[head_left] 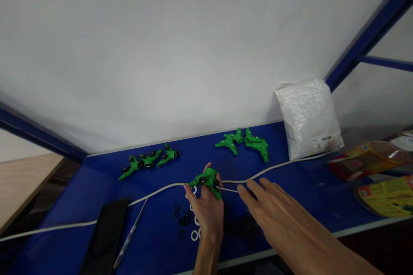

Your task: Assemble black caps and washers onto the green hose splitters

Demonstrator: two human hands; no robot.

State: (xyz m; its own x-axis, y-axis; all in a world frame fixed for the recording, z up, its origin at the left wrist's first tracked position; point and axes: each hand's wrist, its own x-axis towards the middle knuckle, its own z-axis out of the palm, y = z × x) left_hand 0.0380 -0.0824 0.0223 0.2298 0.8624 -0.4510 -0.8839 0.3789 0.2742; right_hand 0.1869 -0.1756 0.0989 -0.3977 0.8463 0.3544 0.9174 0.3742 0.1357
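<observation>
My left hand (209, 210) is closed around a green Y-shaped hose splitter (210, 173) with black parts on it, held above the blue table (155, 227). From the right, my right hand (263, 200) grips a screwdriver (228, 189); its thin metal shaft reaches to the splitter, and its handle is hidden in my fingers. Beneath and beside my left hand lie white rings (194, 235) and black rings (177, 210). Some small dark parts (248, 223) sit in shadow under my right hand.
Several green splitters with black parts (149, 160) lie at back left; plain green ones (258, 144) lie at back right. A white cable (161, 189) crosses the table. Left are a black phone (106, 236) and another screwdriver (129, 238). A white package (309, 118) leans right, near colourful packets (368, 161).
</observation>
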